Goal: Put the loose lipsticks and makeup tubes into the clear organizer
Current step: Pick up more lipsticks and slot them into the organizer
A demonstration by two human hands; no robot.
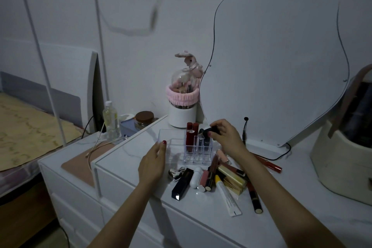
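Head view: left hand (pixel 152 164) steadies the organizer (pixel 171 137) rim; right hand (pixel 225 137) pinches a black lipstick (pixel 209 130) over its slots.

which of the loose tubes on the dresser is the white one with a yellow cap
The long flat squeeze tube at the front of the pile, lying beside the dark pencil. It alone pairs a yellow cap with a white body; the white capsule is rounded.

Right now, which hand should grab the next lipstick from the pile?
The right hand, once it drops the dark lipstick it holds. The pile lies under that arm, and the left hand steadies the clear organizer.
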